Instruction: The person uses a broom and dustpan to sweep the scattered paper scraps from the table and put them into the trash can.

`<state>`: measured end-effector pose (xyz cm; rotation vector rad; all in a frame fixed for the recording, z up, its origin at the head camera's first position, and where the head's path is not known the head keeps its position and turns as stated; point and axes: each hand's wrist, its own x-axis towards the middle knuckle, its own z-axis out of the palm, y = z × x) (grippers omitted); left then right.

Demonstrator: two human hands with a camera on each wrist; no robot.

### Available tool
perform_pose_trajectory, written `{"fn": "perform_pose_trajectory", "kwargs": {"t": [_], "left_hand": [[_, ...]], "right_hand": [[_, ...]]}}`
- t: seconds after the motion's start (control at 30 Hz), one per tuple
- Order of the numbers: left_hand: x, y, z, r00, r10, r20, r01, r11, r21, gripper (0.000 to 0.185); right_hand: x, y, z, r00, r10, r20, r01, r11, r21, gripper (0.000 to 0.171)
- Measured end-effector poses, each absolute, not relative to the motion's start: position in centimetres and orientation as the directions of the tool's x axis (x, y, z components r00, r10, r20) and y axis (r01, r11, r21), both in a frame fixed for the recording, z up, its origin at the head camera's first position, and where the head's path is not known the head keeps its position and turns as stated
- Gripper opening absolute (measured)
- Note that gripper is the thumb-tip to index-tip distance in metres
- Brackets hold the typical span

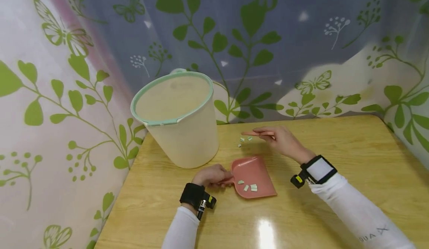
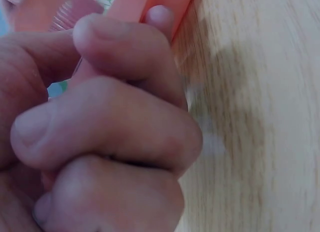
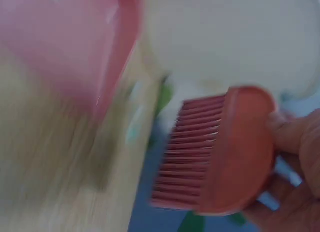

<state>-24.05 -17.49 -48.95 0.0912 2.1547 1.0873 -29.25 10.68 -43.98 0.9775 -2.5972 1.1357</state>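
Sweeping stage, partly done: the left hand (image 1: 212,176) curls round the handle of the pink dustpan (image 1: 253,177), which lies flat on the wooden table (image 1: 352,155) just beside the cream bin with a green rim (image 1: 177,120) and already holds a few pale paper scraps (image 1: 248,186). The right hand (image 1: 281,139) pinches a small pink brush (image 1: 258,133) just beyond the loose scraps (image 1: 244,140) lying between brush and pan mouth. The next move appears to call for drawing the bristles (image 3: 192,147) low across the table toward the pan, lightly, so the scraps slide in instead of scattering.
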Motion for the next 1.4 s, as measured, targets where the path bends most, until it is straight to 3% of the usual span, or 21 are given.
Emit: {"fn": "perform_pose_trajectory", "kwargs": {"t": [0.1, 0.2, 0.37, 0.57, 0.93, 1.03, 1.27, 1.4], "left_hand": [[-24.1, -17.5, -49.0, -0.740, 0.356, -0.571, -0.242, 0.651, 0.720, 0.040], [-24.1, -17.5, -49.0, -0.738, 0.360, -0.571, -0.234, 0.658, 0.716, 0.040], [-24.2, -17.6, -48.9, -0.735, 0.358, -0.575, -0.232, 0.665, 0.710, 0.041], [-24.3, -17.7, -48.7, -0.741, 0.363, -0.565, -0.228, 0.655, 0.720, 0.041], [-24.4, -17.4, -48.9, -0.734, 0.381, -0.562, -0.202, 0.668, 0.717, 0.043], [-24.6, -17.4, -48.9, -0.736, 0.391, -0.552, -0.192, 0.661, 0.725, 0.043], [-24.5, -17.5, -49.0, -0.717, 0.399, -0.571, -0.215, 0.653, 0.726, 0.040], [-24.5, -17.7, -48.9, -0.718, 0.398, -0.572, -0.212, 0.657, 0.723, 0.040]], "right_hand": [[-32.0, 11.1, -45.2, -0.696, -0.588, 0.412, -0.706, 0.455, -0.543, 0.040], [-33.8, 11.3, -46.6, -0.643, -0.653, 0.400, -0.744, 0.409, -0.528, 0.042], [-34.4, 12.3, -47.0, -0.703, -0.662, 0.259, -0.665, 0.482, -0.570, 0.027], [-33.4, 15.9, -44.3, -0.682, -0.720, 0.126, -0.635, 0.498, -0.590, 0.021], [-31.0, 18.8, -43.9, -0.652, -0.748, 0.123, -0.661, 0.482, -0.575, 0.020], [-30.2, 18.8, -43.4, -0.667, -0.734, 0.124, -0.663, 0.509, -0.549, 0.020], [-28.4, 18.3, -44.8, -0.785, -0.577, 0.225, -0.617, 0.697, -0.364, 0.014], [-26.9, 17.2, -45.7, -0.811, -0.524, 0.261, -0.583, 0.683, -0.440, 0.017]]}}
